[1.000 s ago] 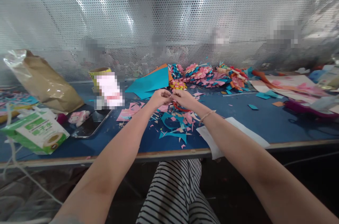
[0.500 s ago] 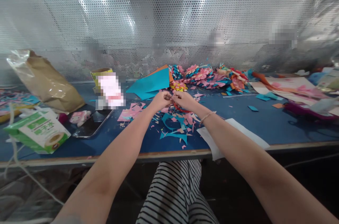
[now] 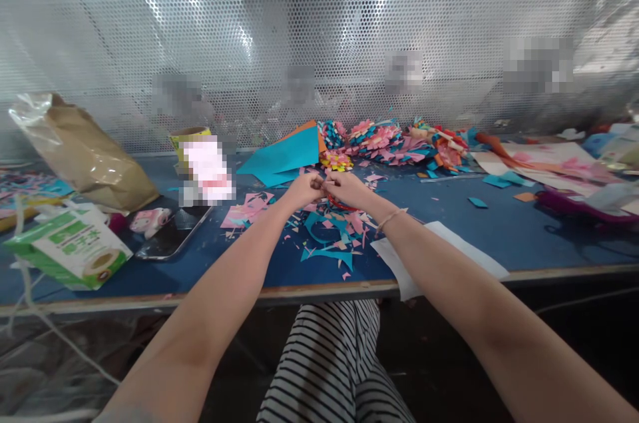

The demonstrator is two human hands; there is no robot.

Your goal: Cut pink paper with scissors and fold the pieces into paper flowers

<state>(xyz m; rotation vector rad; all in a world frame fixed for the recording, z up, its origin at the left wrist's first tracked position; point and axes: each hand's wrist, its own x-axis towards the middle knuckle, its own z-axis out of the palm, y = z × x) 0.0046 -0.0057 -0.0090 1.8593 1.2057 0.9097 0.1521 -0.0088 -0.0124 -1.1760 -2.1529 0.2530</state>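
Observation:
Over the middle of the blue table [image 3: 489, 243], my left hand [image 3: 307, 188] and my right hand [image 3: 344, 187] meet with fingertips pinched together. What they hold between them is too small and covered to make out. Just below my right hand shows something red [image 3: 344, 205], partly hidden. Cut blue paper scraps [image 3: 327, 256] and pink paper scraps [image 3: 249, 210] lie around and under my hands. Right behind them are a yellow and pink paper piece [image 3: 337, 160], a large blue paper sheet [image 3: 284, 156] and a heap of pink and blue paper pieces [image 3: 384, 143].
To the left stand a brown paper bag [image 3: 90, 156], a green and white box [image 3: 72, 246] and a lit phone [image 3: 204, 166] against a yellow roll [image 3: 182, 143]. A white sheet [image 3: 459, 250] hangs over the front edge. A purple object [image 3: 584, 210] lies right; a perforated metal screen [image 3: 339, 30] closes the back.
Both hands stay together in nearly the same place. The view has shifted very slightly; nothing on the table has visibly moved.

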